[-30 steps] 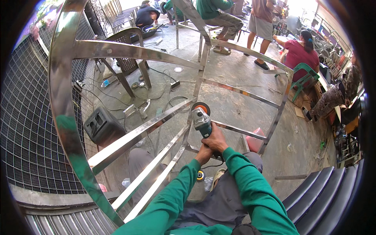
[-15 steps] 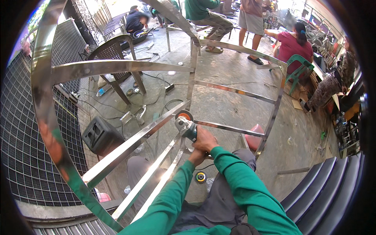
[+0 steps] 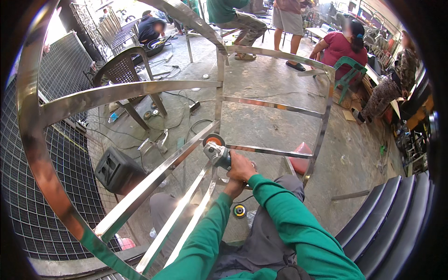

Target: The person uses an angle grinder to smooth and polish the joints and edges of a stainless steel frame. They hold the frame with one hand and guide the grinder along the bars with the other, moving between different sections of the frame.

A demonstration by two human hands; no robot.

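Note:
An angle grinder with a grey head and teal body is in my grip, its orange-faced disc up against the metal frame. My right hand is closed round the grinder's body. Just below it, my left hand is closed at the tool's lower end, its fingers mostly hidden. The shiny metal frame, built of curved and straight bars, rises around my hands. The disc sits by the far end of a long bar, where it nears an upright; whether they touch is not clear.
A yellow-and-black disc lies on the floor between my legs. A black plastic case, a brown chair and cables stand left. Dark slats are at lower right, a pink object beyond the frame. Several people are farther back.
The whole view has shifted a little, so the frame and grinder appear slightly farther left. My grip stays the same. A seated person in maroon has drawn an outstretched arm in.

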